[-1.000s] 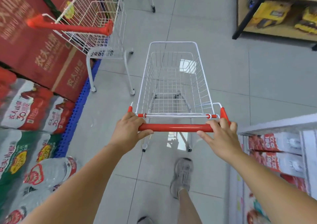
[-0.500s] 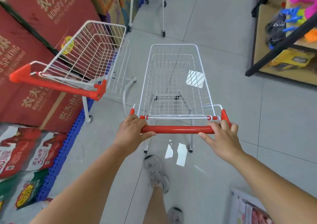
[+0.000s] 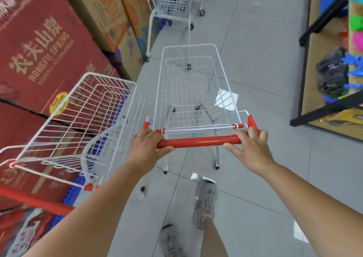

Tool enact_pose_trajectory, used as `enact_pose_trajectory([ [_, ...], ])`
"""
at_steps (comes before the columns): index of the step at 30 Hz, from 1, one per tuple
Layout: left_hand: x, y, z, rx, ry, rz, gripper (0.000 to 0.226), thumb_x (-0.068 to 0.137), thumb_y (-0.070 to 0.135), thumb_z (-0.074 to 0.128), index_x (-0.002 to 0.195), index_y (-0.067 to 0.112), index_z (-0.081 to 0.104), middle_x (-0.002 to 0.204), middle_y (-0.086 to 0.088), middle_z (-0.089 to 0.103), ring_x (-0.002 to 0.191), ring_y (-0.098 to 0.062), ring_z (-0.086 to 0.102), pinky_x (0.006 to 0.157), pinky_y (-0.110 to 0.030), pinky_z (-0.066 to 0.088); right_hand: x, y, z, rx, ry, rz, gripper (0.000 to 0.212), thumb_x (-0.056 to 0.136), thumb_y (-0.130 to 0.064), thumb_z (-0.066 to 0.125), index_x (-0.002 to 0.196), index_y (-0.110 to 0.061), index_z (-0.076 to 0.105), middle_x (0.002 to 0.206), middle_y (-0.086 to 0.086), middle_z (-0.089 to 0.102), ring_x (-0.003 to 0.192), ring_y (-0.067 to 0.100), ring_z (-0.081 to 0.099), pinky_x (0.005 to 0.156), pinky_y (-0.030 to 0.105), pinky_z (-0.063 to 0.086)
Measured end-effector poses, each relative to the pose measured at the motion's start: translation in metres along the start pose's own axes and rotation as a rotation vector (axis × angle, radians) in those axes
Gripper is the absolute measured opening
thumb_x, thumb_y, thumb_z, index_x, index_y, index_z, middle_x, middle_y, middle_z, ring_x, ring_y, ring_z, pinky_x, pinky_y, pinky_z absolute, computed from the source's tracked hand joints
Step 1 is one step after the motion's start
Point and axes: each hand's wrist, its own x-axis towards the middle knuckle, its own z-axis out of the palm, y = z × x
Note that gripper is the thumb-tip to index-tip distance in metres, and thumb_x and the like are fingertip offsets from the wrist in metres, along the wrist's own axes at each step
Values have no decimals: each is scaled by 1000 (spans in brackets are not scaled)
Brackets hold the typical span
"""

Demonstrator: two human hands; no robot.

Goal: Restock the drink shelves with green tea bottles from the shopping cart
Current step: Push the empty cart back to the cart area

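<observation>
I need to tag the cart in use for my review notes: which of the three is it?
Start from the grey tiled aisle; it is the white wire cart at the centre. Unlike the other carts, the left hand and right hand grip its red handle.

Brightness: bright, even indoor light with clear colours.
Source: overhead, judging by white patches mirrored in the glossy floor [image 3: 255, 79], one seen through the cart [image 3: 188, 91], others near the shoes [image 3: 206, 199].
Shadows: soft and faint beneath the cart wheels; no hard edges.
Glare: a narrow highlight runs along the red handle [image 3: 198, 141].
Blur: the second cart [image 3: 78, 127] and red boxes [image 3: 39, 46] at lower left smear; the water packs [image 3: 23, 237] are unreadable.
Distortion: wide-angle bending; the toy shelf [image 3: 324, 91] leans and the forearms balloon toward the bottom corners.
Sharpest: centre, around the handle.
</observation>
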Motion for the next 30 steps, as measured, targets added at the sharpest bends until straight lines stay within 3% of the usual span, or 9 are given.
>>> enact_pose_trajectory([
  [3,43,0,-14,-26,57,-26,72,76,85,23,96,29,64,90,17,53,106,-15,47,88,-31,34,56,-1,-21,-15,-9,-35,54,85,-64,47,128,-31,49,127,-4,40,115,24,24,100,31,33],
  [5,72,-1,-23,-33,63,-47,71,77,81,24,96,27,66,91,15,58,105,-16,49,92,-34,38,92,-3,-34,-24,-14,-55,55,85,-64,47,129,-32,49,129,-3,40,116,25,24,101,32,33],
  [11,149,-10,-51,-79,98,-91,38,85,59,58,93,23,67,90,4,63,102,-20,50,90,-39,42,183,-16,-65,0,-27,-100,54,83,-64,50,128,-34,51,128,-3,41,118,26,23,102,36,35],
  [17,204,-46,-73,-73,161,-74,59,78,72,37,86,22,67,80,7,58,94,-21,51,81,-36,43,246,-47,-79,-14,-43,-93,56,84,-66,47,130,-33,48,126,-2,40,121,28,23,101,36,36],
  [24,262,-89,-106,-27,156,-50,65,77,74,34,89,20,68,86,3,64,95,-21,51,79,-30,35,305,-87,-87,-18,-13,-95,55,85,-65,47,129,-32,49,125,0,40,116,27,25,99,36,36],
  [30,284,-123,-132,-44,140,-55,66,74,76,33,93,24,69,89,6,63,100,-19,50,84,-33,38,331,-127,-87,15,-18,-100,55,86,-64,48,131,-32,49,126,-1,40,117,27,25,99,36,38],
])
